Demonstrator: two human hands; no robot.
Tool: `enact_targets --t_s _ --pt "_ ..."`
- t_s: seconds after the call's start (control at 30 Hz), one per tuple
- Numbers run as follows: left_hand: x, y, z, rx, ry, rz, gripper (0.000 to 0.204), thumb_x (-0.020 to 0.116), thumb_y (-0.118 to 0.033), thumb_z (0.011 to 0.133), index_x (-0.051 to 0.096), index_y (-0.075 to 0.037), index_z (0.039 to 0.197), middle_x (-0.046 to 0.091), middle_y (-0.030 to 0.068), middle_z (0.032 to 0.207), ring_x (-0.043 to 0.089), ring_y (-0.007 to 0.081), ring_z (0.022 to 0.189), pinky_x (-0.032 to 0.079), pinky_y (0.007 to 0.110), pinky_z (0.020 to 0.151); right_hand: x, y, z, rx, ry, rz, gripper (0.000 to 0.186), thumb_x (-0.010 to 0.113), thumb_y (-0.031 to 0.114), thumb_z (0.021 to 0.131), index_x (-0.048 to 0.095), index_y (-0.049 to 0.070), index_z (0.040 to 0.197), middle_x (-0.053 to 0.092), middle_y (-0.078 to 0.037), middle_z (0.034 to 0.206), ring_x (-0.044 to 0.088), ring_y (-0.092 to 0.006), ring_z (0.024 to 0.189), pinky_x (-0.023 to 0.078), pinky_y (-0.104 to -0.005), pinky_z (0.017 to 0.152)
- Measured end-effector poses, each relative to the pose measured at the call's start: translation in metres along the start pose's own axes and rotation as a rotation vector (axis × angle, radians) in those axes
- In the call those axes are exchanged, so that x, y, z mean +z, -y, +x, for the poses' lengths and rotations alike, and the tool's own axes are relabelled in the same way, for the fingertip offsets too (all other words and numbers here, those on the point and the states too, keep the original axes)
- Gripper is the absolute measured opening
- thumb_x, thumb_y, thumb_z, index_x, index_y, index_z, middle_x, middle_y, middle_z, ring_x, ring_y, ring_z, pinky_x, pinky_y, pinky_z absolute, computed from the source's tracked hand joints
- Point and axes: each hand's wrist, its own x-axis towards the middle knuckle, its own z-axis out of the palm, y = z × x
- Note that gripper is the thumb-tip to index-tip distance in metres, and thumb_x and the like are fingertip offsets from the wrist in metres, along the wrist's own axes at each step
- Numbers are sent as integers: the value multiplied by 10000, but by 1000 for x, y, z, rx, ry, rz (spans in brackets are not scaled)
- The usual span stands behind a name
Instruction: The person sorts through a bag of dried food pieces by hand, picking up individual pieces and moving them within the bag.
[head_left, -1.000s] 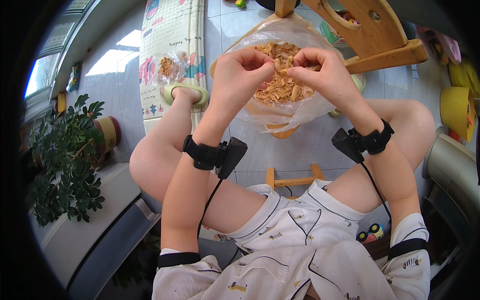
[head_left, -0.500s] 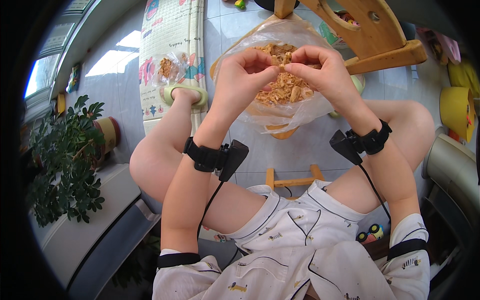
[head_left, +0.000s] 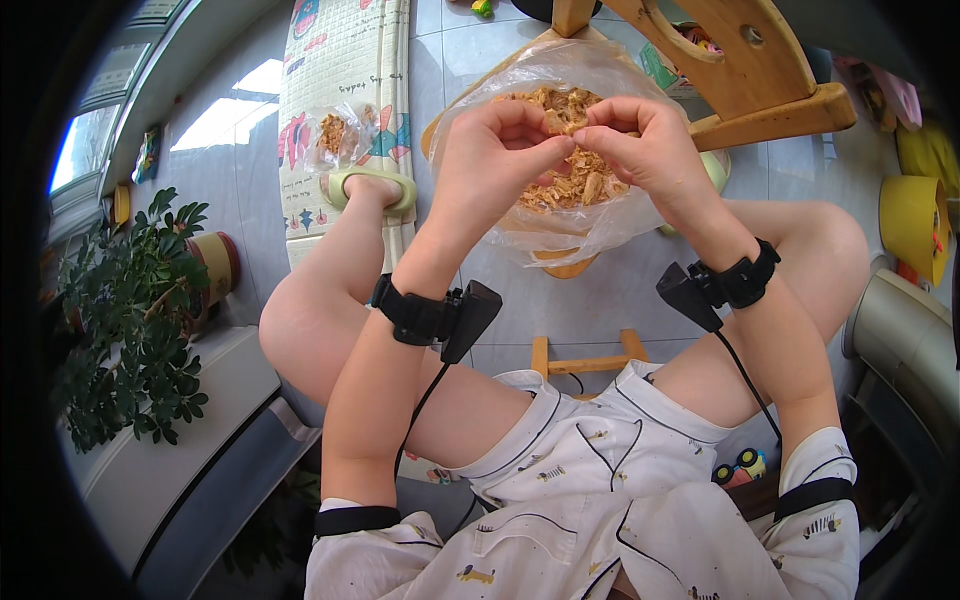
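Both my hands meet over an open clear plastic bag (head_left: 520,232), their fingertips pinched on a small tan, bumpy piece (head_left: 568,120). My left hand (head_left: 492,155) is closed on its left side, thumb against bent fingers. My right hand (head_left: 648,150) pinches its right side, thumb and forefinger together. Below them, a heap of golden-brown dry flakes and lumps (head_left: 580,188), much like peanut shells, fills the bag; my hands hide part of it. The bag rests on a wooden chair seat (head_left: 572,268).
The chair's wooden back (head_left: 740,60) rises at the far right. A smaller clear bag of brown bits (head_left: 335,138) lies on a patterned mat (head_left: 345,50) at left. A leafy potted plant (head_left: 140,320) stands at far left, a yellow bin (head_left: 912,225) at right.
My hands have shifted slightly, with the fingertips a little farther apart. More of the tan piece shows between them. The bag and heap stay in place.
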Motion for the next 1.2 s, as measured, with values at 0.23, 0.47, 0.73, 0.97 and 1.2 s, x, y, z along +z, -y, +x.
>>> enact_targets --t_s 0.23,0.47,0.73,0.97,1.2 --pt "2 -4 -1 -40 -1 10 189 667 -115 804 618 54 873 656 86 777 663 127 686 529 207 558 -1 -4 1 -22 -25 -89 212 659 135 754 632 -36 876 611 -27 779 544 -56 697 441 -193 603" --pt "-2 -8 0 -147 23 -114 233 621 -186 838 640 43 879 666 117 795 674 160 694 530 217 566 -5 7 -4 54 -6 -6 219 646 164 777 647 21 942 593 11 743 509 -34 621 390 -177 501" --pt "-1 -8 0 -135 14 -125 244 624 -192 844 638 44 900 669 121 820 674 161 695 533 218 558 -7 7 -3 79 7 -18 194 662 185 789 645 26 900 578 19 711 498 -27 600 373 -172 481" --pt "1 -7 -1 -85 7 -119 231 633 -172 842 643 46 916 667 115 831 673 162 692 535 216 554 -5 6 -3 59 9 -38 179 669 145 773 640 -10 860 606 -15 737 533 -52 651 419 -176 555" --pt "0 -7 -1 -104 3 -135 214 640 -171 838 648 34 898 666 107 821 671 156 693 531 214 553 -5 4 -2 73 18 -96 139 623 98 773 635 -10 860 608 -20 757 538 -56 669 427 -188 577"
